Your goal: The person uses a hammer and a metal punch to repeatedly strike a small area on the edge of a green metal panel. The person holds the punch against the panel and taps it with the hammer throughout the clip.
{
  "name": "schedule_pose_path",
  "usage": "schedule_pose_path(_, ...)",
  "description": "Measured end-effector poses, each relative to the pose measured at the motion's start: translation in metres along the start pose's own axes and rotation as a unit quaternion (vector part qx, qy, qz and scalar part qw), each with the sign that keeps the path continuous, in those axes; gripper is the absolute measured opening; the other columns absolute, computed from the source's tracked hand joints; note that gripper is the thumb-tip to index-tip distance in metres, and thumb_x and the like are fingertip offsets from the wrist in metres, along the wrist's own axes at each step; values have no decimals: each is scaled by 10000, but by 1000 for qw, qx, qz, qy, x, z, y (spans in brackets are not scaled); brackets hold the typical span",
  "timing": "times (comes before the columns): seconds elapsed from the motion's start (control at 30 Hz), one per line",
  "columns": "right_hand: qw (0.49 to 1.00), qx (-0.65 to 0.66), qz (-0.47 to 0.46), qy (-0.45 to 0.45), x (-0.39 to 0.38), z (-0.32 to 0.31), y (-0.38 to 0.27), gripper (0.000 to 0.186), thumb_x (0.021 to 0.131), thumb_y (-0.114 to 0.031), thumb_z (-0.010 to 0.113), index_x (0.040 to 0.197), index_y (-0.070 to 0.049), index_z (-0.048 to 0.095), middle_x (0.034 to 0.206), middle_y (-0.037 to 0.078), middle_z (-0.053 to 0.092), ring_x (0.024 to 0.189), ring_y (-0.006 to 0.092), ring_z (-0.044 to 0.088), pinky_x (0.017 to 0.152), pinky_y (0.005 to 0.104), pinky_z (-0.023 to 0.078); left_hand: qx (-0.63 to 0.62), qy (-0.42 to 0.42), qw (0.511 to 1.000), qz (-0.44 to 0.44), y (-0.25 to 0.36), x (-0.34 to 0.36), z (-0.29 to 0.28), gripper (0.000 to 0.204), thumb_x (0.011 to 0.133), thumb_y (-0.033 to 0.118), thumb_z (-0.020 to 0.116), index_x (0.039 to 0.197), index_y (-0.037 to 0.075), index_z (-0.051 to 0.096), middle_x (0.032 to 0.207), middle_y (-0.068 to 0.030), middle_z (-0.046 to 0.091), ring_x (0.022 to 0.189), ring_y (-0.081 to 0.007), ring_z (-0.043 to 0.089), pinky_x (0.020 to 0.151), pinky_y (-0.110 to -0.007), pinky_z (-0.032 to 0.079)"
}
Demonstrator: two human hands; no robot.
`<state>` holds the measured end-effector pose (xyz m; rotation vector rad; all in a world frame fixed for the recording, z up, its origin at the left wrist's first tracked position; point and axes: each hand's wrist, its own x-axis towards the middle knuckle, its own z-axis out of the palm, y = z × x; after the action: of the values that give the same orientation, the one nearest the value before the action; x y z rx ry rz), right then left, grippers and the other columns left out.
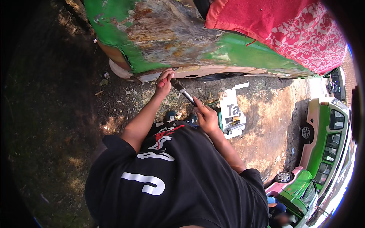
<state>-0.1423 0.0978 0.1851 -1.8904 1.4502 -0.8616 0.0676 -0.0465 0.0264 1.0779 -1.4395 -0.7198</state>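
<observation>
My left hand (164,89) is wrapped round a red-handled tool (163,82) at the lower edge of a green vehicle body panel (152,62). The tool's tip lies against or very near that edge; I cannot tell its exact shape. My right hand (207,118) grips the dark handle of a hammer (186,94), which has a silver shaft. The dark hammer head is close beside my left hand, near the red handle. Above my hands the panel's paint is largely stripped to brown, grey and rusty patches. A pale pinkish strip (207,71) runs along its bottom.
A red cloth with white flowers (304,34) drapes over the vehicle at upper right. A white printed sheet (229,102) with small items lies beside my right hand. Paint flakes litter the dirt ground (121,95). A green and pink van (319,140) and a partly visible person (279,207) are at right.
</observation>
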Motion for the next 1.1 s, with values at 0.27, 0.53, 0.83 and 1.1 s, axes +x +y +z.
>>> schedule_pose_path(0.27, 993, 71, 21, 92, -7, -8, 22, 456, 917, -33, 615, 1364, -110, 570, 741, 140, 629, 595, 156, 549, 605, 282, 464, -156, -53, 969, -184, -23, -4, -7, 219, 1018, 191, 541, 1072, -9, 613, 1156, -93, 641, 1062, -180, 621, 960, -332, 483)
schedule_pose_path(0.53, 984, 89, 140, 64, -9, -27, 13, 395, 969, -51, 566, 1362, -21, 545, 1209, 191, 670, 1127, 160, 608, 944, 279, 456, -139, -24, 980, -143, -8, 1, -2, 175, 1003, 156, 565, 1041, -5, 621, 942, -31, 655, 915, -99, 576, 862, -246, 445)
schedule_pose_path(0.83, 991, 72, 84, 80, -5, -18, 20, 445, 932, -46, 596, 1373, -96, 561, 764, 149, 642, 627, 110, 526, 617, 265, 459, -7, -112, 985, -130, 14, 22, 1, 146, 1012, 150, 523, 1001, 16, 579, 928, -68, 651, 864, -131, 587, 830, -280, 461)
schedule_pose_path(1.1, 995, 4, -94, 42, 28, -10, -22, 518, 875, -30, 654, 1371, -158, 573, 677, 117, 559, 578, 284, 567, 556, 374, 472, -112, -112, 973, -169, -7, 40, 12, 174, 1009, 159, 480, 918, 42, 572, 836, -28, 597, 753, -103, 487, 709, -280, 419)
